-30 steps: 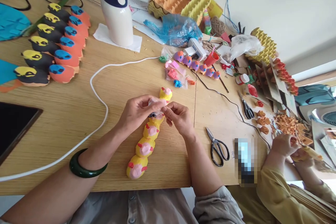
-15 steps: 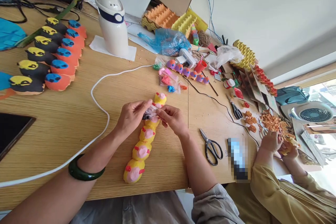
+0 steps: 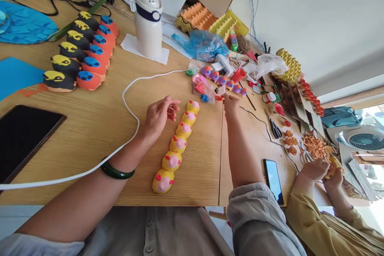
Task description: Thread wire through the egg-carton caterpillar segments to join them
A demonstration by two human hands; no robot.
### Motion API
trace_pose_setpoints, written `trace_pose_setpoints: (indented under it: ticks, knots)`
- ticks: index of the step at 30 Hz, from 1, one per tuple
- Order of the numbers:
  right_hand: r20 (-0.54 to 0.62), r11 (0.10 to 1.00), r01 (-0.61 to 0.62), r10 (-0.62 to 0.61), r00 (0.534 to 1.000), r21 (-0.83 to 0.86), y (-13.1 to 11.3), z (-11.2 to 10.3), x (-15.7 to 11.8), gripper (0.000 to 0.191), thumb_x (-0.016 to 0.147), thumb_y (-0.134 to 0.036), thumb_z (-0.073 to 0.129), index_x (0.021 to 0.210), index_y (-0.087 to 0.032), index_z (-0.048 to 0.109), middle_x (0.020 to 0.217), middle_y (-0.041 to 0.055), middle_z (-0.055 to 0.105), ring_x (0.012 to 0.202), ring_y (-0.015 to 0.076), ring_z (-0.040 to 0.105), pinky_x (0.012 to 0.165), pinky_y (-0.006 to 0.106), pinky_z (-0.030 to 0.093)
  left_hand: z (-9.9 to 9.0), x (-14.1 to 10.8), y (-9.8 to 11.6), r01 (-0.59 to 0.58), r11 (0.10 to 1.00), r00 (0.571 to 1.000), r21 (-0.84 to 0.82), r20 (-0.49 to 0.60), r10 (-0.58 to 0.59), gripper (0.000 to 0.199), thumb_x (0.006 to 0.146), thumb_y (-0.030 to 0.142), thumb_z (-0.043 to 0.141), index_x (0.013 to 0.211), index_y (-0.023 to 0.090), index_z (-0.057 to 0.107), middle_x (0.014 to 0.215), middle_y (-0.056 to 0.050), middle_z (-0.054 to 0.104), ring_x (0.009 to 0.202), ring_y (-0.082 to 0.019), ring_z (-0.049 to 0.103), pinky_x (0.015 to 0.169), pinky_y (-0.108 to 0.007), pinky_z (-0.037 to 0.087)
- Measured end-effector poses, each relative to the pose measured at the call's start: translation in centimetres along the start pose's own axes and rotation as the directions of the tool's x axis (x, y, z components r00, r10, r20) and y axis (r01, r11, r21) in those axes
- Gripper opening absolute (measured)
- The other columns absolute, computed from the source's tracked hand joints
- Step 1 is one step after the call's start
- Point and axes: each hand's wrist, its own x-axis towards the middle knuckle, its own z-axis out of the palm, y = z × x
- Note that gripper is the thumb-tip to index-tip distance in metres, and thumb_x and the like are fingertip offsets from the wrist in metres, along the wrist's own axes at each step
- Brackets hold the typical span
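Observation:
A row of yellow egg-carton cups (image 3: 175,143) with pink centres and red bits lies on the table before me. Left of its upper end, my left hand (image 3: 159,117) hovers with fingers apart, holding nothing. My right hand (image 3: 231,105) reaches farther out, its fingers closed at the edge of a small clear plastic bag (image 3: 218,89) with a black lump inside; its fingertips are partly hidden. Beside that bag are a pink-and-red lump in plastic (image 3: 199,86), a blue lump (image 3: 204,98) and a purple-and-orange cup row (image 3: 222,80).
Black-and-yellow cups (image 3: 68,50) and orange-and-blue cups (image 3: 91,64) stand at left, near a white humidifier-like device (image 3: 148,28). A white cable (image 3: 132,92) crosses the table. At right are a phone (image 3: 273,182), black-handled scissors (image 3: 275,129) and a co-worker's hands (image 3: 315,170).
My hands have parted. The right one has gone forward and right with the plastic bag, while the left has let go beside the yellow row. The view has shifted.

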Motion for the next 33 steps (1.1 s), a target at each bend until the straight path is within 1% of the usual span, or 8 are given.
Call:
trace_pose_setpoints:
  ticks: [5,9,12,17,22,27,29,33]
  knots:
    - [-0.124,0.993,-0.004,0.019,0.992,0.114,-0.5,-0.2,-1.8,0.009,0.083,-0.018,0.061,0.084,-0.018,0.071,0.071,-0.0023,0.058,0.064,0.0109,0.05,0.059,0.026,0.042,-0.2,0.4,0.2,0.024,0.999,1.0,-0.037,0.02,-0.023,0.056,0.087,0.068,0.068,0.086,0.013,0.078,0.07,-0.004,0.069,0.054,-0.011,0.058,0.05,-0.022,0.05]
    - [0.285,0.841,-0.229,0.094,0.954,0.491,-0.4,0.3,-5.9,0.02,0.069,-0.015,0.068,0.088,-0.02,0.07,0.091,0.0022,0.073,0.076,0.0133,0.069,0.07,0.029,0.061,0.0,0.2,0.3,0.024,0.997,0.999,-0.074,0.039,-0.021,0.056,0.084,0.069,0.072,0.081,0.013,0.077,0.07,-0.005,0.069,0.054,-0.011,0.058,0.049,-0.022,0.05]
    - [0.349,0.761,-0.214,-0.018,0.937,0.612,-0.7,0.8,-9.5,0.028,0.073,-0.025,0.077,0.1,-0.021,0.071,0.104,0.005,0.079,0.082,0.0149,0.075,0.076,0.033,0.067,0.3,-0.3,0.6,0.026,0.994,0.998,-0.11,0.067,-0.019,0.053,0.084,0.067,0.074,0.081,0.014,0.078,0.069,-0.004,0.068,0.054,-0.011,0.056,0.047,-0.023,0.046]
    - [0.329,0.807,-0.081,-0.145,0.933,0.585,-3.0,1.2,-13.4,0.025,0.087,-0.042,0.08,0.099,-0.024,0.068,0.104,0.0049,0.081,0.071,0.0144,0.073,0.065,0.032,0.066,0.9,-1.3,1.5,0.069,0.987,0.985,-0.143,0.165,-0.045,0.047,0.085,0.064,0.074,0.08,0.018,0.079,0.069,-0.003,0.066,0.051,-0.01,0.048,0.044,-0.025,0.037]
    - [0.166,0.861,0.246,-0.349,0.922,0.445,-4.7,1.9,-15.0,0.013,0.091,-0.04,0.077,0.098,-0.029,0.076,0.104,0.0025,0.07,0.079,0.0146,0.065,0.061,0.028,0.06,1.2,-2.0,1.7,0.098,0.985,0.971,-0.141,0.229,-0.063,0.051,0.085,0.069,0.072,0.081,0.019,0.08,0.066,-0.002,0.062,0.05,-0.011,0.042,0.044,-0.027,0.032]
    - [0.235,0.846,0.376,-0.481,0.845,0.378,-5.0,3.3,-16.0,0.009,0.096,-0.031,0.07,0.103,-0.03,0.076,0.1,0.0028,0.068,0.084,0.0161,0.064,0.071,0.032,0.057,1.5,-2.4,1.4,0.133,0.981,0.959,-0.138,0.269,-0.092,0.053,0.084,0.068,0.074,0.064,0.021,0.059,0.053,0.003,0.045,0.046,-0.01,0.037,0.043,-0.026,0.029]
    - [0.254,0.849,0.388,-0.489,0.835,0.36,-5.0,3.5,-16.0,0.009,0.097,-0.03,0.069,0.102,-0.029,0.075,0.101,0.0035,0.069,0.087,0.017,0.065,0.075,0.033,0.058,1.6,-2.5,1.5,0.151,0.979,0.953,-0.138,0.283,-0.107,0.052,0.084,0.067,0.073,0.065,0.022,0.057,0.052,0.004,0.042,0.045,-0.01,0.036,0.043,-0.025,0.03]
    - [0.187,0.868,0.228,-0.338,0.923,0.442,-5.1,3.3,-15.8,0.012,0.096,-0.034,0.07,0.106,-0.029,0.073,0.1,0.0031,0.071,0.084,0.0168,0.066,0.069,0.032,0.059,1.6,-2.5,1.8,0.169,0.972,0.947,-0.163,0.301,-0.114,0.045,0.089,0.065,0.067,0.08,0.021,0.067,0.066,0.001,0.055,0.047,-0.009,0.038,0.043,-0.025,0.03]
